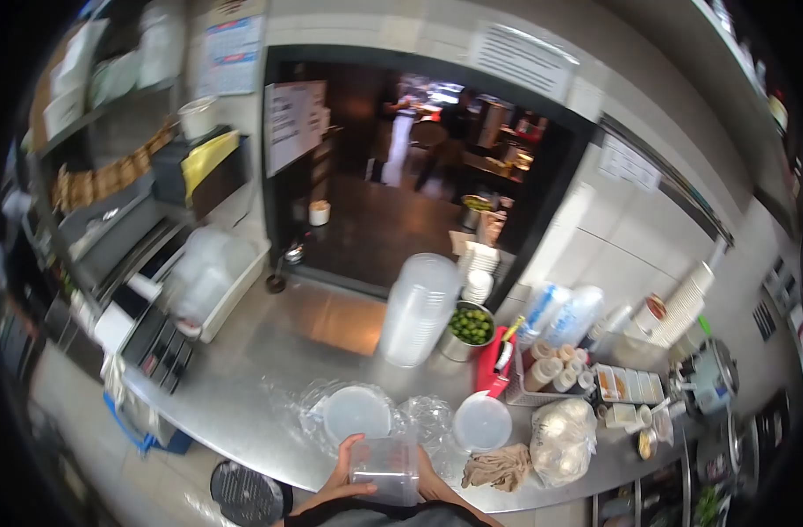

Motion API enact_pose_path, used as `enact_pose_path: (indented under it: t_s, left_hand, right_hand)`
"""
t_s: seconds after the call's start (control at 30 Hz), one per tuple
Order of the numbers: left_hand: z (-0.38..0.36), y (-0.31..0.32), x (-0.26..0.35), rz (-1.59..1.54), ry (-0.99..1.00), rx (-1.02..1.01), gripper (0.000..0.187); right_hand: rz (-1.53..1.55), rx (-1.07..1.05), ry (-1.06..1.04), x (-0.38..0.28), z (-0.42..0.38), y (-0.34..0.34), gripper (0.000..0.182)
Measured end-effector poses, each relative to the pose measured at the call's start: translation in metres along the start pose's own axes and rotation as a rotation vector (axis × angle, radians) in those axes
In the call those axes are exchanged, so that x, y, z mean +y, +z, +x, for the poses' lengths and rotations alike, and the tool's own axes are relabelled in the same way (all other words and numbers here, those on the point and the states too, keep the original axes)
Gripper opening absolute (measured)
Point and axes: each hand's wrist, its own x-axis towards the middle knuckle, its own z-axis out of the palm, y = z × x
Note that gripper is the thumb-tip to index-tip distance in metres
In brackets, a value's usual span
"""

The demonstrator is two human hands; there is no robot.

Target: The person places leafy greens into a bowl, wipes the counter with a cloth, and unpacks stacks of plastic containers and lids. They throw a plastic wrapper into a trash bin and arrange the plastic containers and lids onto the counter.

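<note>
Left hand (338, 474) grips clear container (388, 470) at 6 o'clock, probably to steady it; right hand (430, 479) at its 3 o'clock side, finger closure hidden, can't tell. Pale lids (357, 415) at 11, container stack (421, 312) at 12, likely for easy reach.

On my feed I saw both bare forearms (458, 502) reach forward from the near edge. The left hand (342, 474) was bent in a grip, its thumb (363, 488) pointing right, its fingers (352, 443) curled farther off. The right hand (426, 474) faced it, its fingers mostly hidden from me.
</note>
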Motion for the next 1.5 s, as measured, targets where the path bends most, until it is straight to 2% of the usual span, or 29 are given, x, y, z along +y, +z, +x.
enact_pose_path:
  t_s: [0.13,0.23,0.43,0.53,0.67,0.77,0.87,0.97,1.2,1.27,1.37,1.4,1.5]
  left_hand:
    - [-0.004,0.007,0.022,0.027,0.061,-0.045,0.090]
    - [-0.006,0.012,0.031,0.023,0.072,-0.020,0.091]
    - [-0.003,0.009,0.013,0.067,0.111,-0.004,0.099]
    - [-0.002,0.013,0.019,-0.032,0.060,0.005,0.101]
    - [0.007,0.006,-0.002,0.135,0.209,0.009,0.104]
    - [0.007,0.005,-0.009,0.059,0.151,0.070,0.105]
    - [0.009,0.004,-0.015,0.170,0.278,0.107,0.105]
    - [0.006,0.001,-0.018,0.291,0.230,0.120,0.105]
    - [0.002,0.008,-0.007,0.257,0.200,0.103,0.107]
    - [0.004,0.009,-0.009,0.260,0.238,0.128,0.113]
    - [0.005,0.006,-0.020,0.232,0.321,0.168,0.119]
    - [0.005,0.007,-0.020,0.225,0.352,0.191,0.120]
    - [0.012,0.007,-0.024,0.183,0.472,0.221,0.119]
  right_hand:
    - [0.022,0.002,0.002,0.007,0.007,-0.010,0.025]
    - [0.014,-0.002,-0.001,0.011,0.010,-0.009,0.024]
    - [0.023,-0.008,0.011,0.012,0.014,-0.009,0.023]
    - [0.026,-0.019,0.013,0.012,0.018,-0.007,0.023]
    - [0.044,-0.027,0.029,0.010,0.023,-0.003,0.024]
    - [0.057,-0.034,0.043,0.009,0.023,-0.005,0.025]
    - [0.061,-0.052,0.055,0.013,0.020,-0.011,0.027]
    - [0.077,-0.097,0.071,0.013,0.019,-0.015,0.028]
    - [0.209,-0.093,0.222,0.017,0.016,-0.013,0.033]
    - [0.268,-0.065,0.225,0.022,0.017,-0.016,0.034]
    - [0.388,-0.008,0.121,0.019,0.026,-0.007,0.037]
    - [0.444,-0.022,0.071,0.013,0.026,-0.002,0.037]
    - [0.546,-0.344,0.023,-0.018,0.003,0.010,0.035]
